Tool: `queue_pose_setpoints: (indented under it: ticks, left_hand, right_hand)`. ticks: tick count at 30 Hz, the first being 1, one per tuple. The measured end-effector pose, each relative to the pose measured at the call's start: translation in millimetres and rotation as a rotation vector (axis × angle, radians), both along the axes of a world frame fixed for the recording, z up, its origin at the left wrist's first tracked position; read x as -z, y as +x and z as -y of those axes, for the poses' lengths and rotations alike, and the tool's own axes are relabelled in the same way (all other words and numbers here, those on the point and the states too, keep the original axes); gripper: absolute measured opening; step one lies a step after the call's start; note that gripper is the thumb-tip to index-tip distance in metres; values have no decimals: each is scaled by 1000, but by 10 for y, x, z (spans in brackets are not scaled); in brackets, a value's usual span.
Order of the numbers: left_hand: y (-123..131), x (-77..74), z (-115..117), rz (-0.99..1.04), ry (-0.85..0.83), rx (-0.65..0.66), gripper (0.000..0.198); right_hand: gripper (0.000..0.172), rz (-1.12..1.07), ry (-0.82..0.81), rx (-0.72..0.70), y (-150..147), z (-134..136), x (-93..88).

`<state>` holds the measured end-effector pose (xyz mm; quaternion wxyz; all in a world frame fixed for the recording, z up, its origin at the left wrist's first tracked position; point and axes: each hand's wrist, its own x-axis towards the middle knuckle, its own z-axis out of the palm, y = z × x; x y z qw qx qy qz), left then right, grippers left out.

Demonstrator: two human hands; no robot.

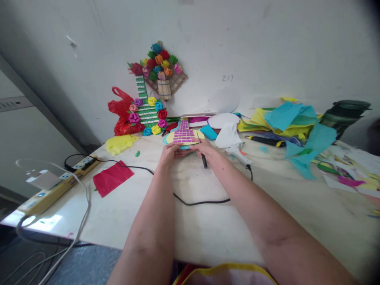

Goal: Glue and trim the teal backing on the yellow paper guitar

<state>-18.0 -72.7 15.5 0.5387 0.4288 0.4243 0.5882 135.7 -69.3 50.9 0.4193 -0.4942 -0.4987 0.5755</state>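
A paper guitar (182,136), pale yellow with purple strips across its body and neck, is upright at the back of the table. Light blue paper shows along its edges. My left hand (172,152) is closed on its lower left edge. At the lower right, my right hand (204,148) presses against the guitar with curled fingers. A slim tool with a dark handle (204,161) sticks out below this hand, and a thin blade-like end shows above the fingers. The tool's exact kind is unclear. Parts of the fingers are hidden behind the guitar.
A flower-trimmed green guitar (148,114) leans on the wall to the left. A white glue gun (239,155) trails a black cable under my forearms. Red paper (113,178) and a power strip (59,188) lie left; a cutter knife (265,141), crepe paper and a dark bottle (341,116) right.
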Motion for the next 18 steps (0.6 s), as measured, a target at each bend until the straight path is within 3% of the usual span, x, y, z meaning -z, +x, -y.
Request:
queue_pose_setpoints:
  ticks: [7,14,18]
  left_hand:
    - [0,-29,21,11,-28,47,23]
    - [31,-74,55,14,-69,136,29]
    - [65,-80,73,3,-54,99,25]
  right_hand:
    - [30,26,-32,78,-46,-31,8]
    - [29,41,-19,127,-72,-28,22]
    - [28,40,5,137,-104,-54,65]
